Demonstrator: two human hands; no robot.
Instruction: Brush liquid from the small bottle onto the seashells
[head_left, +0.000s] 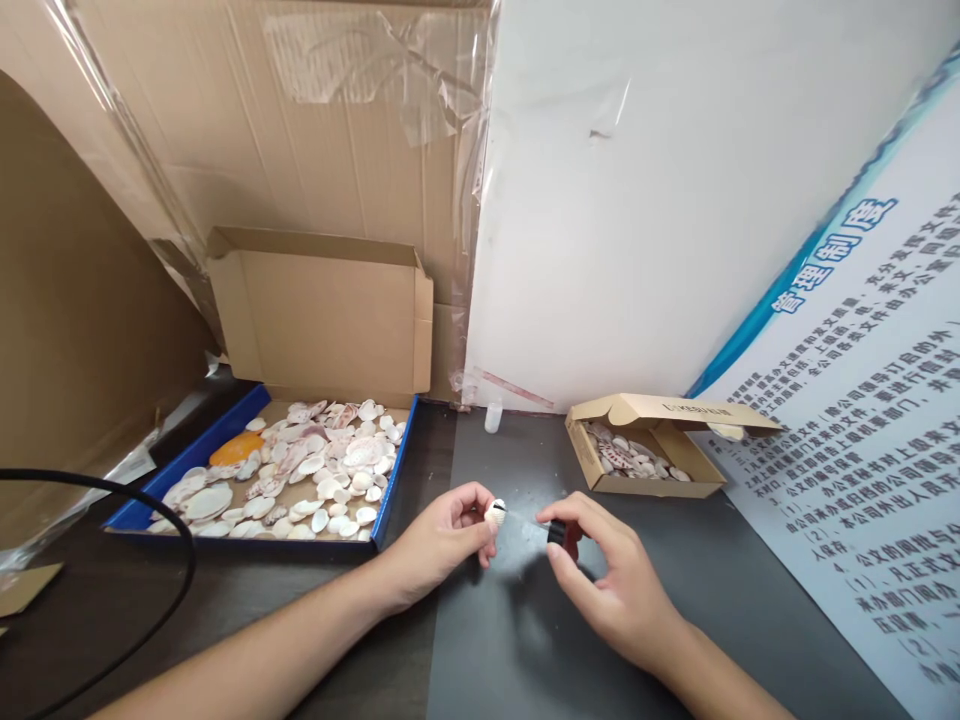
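My left hand (457,530) pinches a small white shell (496,513) between thumb and fingers; a dark mark or gap shows at its top. Facing it, my right hand (604,570) grips a black cap (556,532) between thumb and fingertips. A thin pale applicator (531,519) seems to reach from the cap toward the shell, but its tip is blurred and I cannot tell whether it touches. Both hands are above a dark grey mat (495,650). Beyond them, a small whitish translucent bottle (493,416) stands near the wall.
At left, a blue-edged cardboard box (262,541) holds many pale shells (322,480) and an orange one (236,449). A smaller cardboard box (652,488) with shells sits at right, lid raised. A black cable (193,540) loops at left. A printed poster (847,430) lines the right side.
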